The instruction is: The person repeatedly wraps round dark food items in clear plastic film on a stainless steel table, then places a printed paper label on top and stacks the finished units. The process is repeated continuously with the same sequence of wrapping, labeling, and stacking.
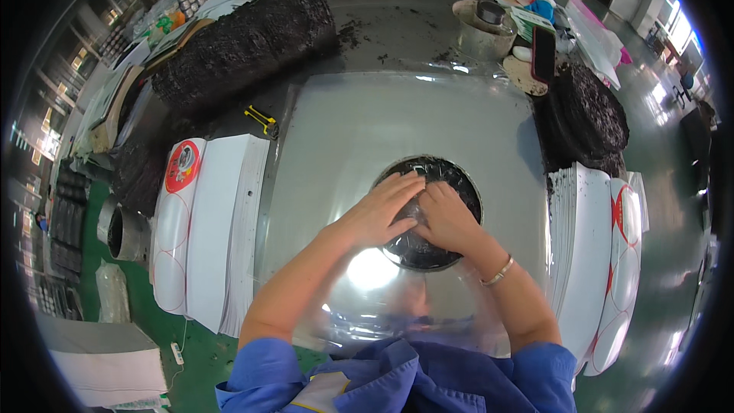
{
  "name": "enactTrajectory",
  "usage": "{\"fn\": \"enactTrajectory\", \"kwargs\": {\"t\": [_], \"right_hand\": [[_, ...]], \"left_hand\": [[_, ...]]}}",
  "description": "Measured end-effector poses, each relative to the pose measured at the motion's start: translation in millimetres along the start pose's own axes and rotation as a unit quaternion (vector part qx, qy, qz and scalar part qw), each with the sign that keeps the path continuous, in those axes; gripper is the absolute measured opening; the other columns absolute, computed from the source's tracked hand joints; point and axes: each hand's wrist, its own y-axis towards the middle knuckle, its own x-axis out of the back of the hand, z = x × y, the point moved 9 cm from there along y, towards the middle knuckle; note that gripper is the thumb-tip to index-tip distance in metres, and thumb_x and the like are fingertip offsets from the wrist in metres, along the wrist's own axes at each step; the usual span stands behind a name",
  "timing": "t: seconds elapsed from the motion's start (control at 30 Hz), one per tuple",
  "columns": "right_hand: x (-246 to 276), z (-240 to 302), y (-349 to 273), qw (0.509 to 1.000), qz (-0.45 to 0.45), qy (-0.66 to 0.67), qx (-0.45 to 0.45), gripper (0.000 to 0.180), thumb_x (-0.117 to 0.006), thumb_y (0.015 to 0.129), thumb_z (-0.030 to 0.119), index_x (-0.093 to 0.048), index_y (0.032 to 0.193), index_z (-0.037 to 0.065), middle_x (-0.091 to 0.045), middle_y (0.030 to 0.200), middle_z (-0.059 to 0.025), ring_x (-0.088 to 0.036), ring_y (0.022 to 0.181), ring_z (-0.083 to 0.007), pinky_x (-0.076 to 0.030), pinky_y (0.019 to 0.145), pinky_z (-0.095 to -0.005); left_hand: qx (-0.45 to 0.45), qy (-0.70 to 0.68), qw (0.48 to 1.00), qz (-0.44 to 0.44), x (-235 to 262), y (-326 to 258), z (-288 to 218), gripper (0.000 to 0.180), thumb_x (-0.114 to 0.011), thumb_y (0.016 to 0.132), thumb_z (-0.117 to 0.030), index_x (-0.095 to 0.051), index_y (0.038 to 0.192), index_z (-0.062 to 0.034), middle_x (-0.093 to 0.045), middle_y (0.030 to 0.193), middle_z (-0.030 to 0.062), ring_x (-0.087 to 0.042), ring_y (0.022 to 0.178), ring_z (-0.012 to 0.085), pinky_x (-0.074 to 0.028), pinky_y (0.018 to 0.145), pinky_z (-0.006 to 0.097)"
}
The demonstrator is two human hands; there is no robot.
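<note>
Pressing both hands flat onto a dark round disc under clear plastic film.

Left hand (380, 213) and right hand (445, 218) lie side by side, fingers spread flat, grasping nothing, on the black disc (428, 248) set in the middle of the shiny film sheet (397, 122). White printed card stacks (210, 222) flank the sheet on both sides. A long row of stacked dark discs (245, 46) lies at the upper left, a yellow clip (261, 120) just below it.
</note>
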Motion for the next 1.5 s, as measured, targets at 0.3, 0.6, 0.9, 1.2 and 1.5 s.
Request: {"fn": "enactTrajectory", "kwargs": {"t": [0.3,0.6,0.9,1.2,1.5], "right_hand": [[5,-6,-22,0.997,0.009,0.043,-0.06,0.075,-0.068,0.068,0.035,-0.035,0.124,-0.005,-0.039,0.125,-0.0238,-0.033,0.12,-0.038,-0.025,0.103,-0.0413],[173,-193,-228,0.858,-0.336,-0.018,-0.388,0.056,-0.059,0.077,0.008,-0.035,0.127,-0.002,-0.04,0.128,-0.0216,-0.038,0.119,-0.0327,-0.028,0.101,-0.0362],[214,-282,-357,0.754,-0.199,-0.265,-0.568,0.033,-0.067,0.064,0.009,-0.053,0.093,0.002,-0.053,0.101,-0.0127,-0.048,0.099,-0.0304,-0.038,0.085,-0.0386],[217,-296,-364,0.76,-0.307,-0.169,-0.547,0.021,-0.071,0.062,0.012,-0.058,0.075,0.002,-0.058,0.078,-0.0113,-0.056,0.072,-0.0271,-0.045,0.066,-0.0355],[228,-306,-387,0.745,-0.381,-0.152,-0.526,0.014,-0.065,0.069,0.014,-0.065,0.076,0.002,-0.061,0.078,-0.0132,-0.059,0.071,-0.0263,-0.046,0.066,-0.0345]], "left_hand": [[0.095,0.226,0.96,0.132,-58,0,25,0.056,-0.044,0.085,-0.019,-0.025,0.133,0.0016,-0.023,0.14,0.0153,-0.017,0.132,0.025,-0.014,0.109,0.036],[0.099,0.267,0.943,0.17,-59,8,22,0.054,-0.04,0.084,-0.017,-0.025,0.133,-0.0007,-0.019,0.142,0.0119,-0.015,0.133,0.0233,-0.012,0.109,0.035],[0.082,0.282,0.94,0.171,-58,9,16,0.055,-0.045,0.081,-0.016,-0.028,0.131,0.0005,-0.022,0.141,0.0136,-0.019,0.131,0.0255,-0.016,0.108,0.037],[0.077,0.292,0.939,0.164,-54,8,13,0.054,-0.045,0.082,-0.015,-0.028,0.131,0.0009,-0.024,0.14,0.0143,-0.021,0.131,0.0259,-0.017,0.108,0.037],[0.072,0.274,0.947,0.151,-55,17,6,0.053,-0.043,0.083,-0.016,-0.028,0.132,0.0006,-0.024,0.14,0.0137,-0.02,0.131,0.0247,-0.016,0.108,0.036]]}}
